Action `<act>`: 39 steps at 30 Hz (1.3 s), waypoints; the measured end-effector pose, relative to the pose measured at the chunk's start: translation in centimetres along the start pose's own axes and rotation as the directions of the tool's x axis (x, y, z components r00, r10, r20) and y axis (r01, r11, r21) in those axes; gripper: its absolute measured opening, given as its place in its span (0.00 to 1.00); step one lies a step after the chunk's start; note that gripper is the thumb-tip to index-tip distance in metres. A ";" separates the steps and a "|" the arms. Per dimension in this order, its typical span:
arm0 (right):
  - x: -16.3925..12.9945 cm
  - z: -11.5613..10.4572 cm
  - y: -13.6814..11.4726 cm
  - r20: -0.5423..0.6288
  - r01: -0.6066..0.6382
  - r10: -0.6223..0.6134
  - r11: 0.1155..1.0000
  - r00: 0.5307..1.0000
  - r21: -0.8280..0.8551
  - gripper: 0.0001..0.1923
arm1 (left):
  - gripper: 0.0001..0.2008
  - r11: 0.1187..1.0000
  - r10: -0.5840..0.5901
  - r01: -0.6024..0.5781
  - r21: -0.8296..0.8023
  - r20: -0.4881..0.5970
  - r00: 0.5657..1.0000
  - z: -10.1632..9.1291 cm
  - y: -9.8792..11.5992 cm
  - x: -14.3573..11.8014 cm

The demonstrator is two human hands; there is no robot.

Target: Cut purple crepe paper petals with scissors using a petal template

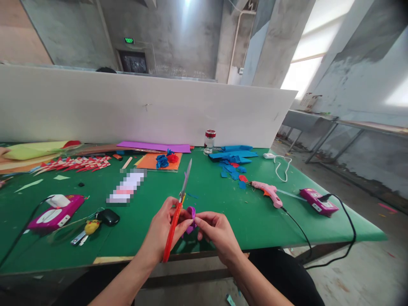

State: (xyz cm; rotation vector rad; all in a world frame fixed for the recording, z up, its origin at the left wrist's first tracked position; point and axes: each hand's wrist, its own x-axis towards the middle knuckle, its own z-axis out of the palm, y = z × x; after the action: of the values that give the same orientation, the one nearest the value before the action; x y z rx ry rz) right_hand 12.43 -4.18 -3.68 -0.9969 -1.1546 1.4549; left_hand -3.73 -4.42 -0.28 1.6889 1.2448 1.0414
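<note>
A curled piece of purple paper (pixel 191 211) is pinched between my two hands above the table's near edge. My left hand (pixel 164 225) is closed, its thumb and finger on the paper, and it also keeps hold of red-handled scissors (pixel 172 233) whose blades point up and away from me. A scrap of purple shows by the blades. My right hand (pixel 216 231) is closed on the paper's other side, thumb against fingertip. Beyond the hands, blue and red paper flowers (pixel 162 161) lie on an orange sheet (pixel 149 162). Cut blue paper pieces (pixel 234 174) lie scattered to the right.
A pink glue gun (pixel 269 193) lies at right, its cord hanging over the table edge. Purple power strips (pixel 318 203) sit at both sides. A lidded jar (pixel 209 142) stands before the white partition (pixel 143 110). Keys with a yellow charm (pixel 92 227) lie left. Another person's hand (pixel 4 154) shows far left.
</note>
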 end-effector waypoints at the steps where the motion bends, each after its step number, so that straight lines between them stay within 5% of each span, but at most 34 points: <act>1: 0.0 0.0 0.0 -0.005 0.002 -0.002 1.000 1.000 0.000 0.20 | 0.15 1.000 -0.002 0.002 0.004 -0.001 1.000 0.0 -0.1 0.0; 14: 0.0 -0.1 0.1 0.051 -0.023 0.023 1.000 0.998 0.004 0.19 | 0.14 0.997 -0.042 0.044 0.055 -0.043 0.998 -0.1 0.3 0.3; 26: 0.8 -1.2 0.3 -0.050 -0.040 0.045 0.994 0.998 0.106 0.18 | 0.14 0.993 -0.040 0.034 -0.111 -0.054 0.998 -1.6 1.0 0.4; 39: 0.6 -1.0 0.2 -0.079 -0.050 0.049 0.999 0.996 -0.013 0.19 | 0.15 0.990 -0.074 0.070 -0.119 -0.026 0.997 -1.6 1.8 0.4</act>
State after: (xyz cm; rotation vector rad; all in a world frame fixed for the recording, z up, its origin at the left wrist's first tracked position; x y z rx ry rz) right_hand 13.22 -3.46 -4.08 -1.0904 -1.0922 1.4352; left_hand -4.57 -4.19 2.04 1.5327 1.2298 1.0796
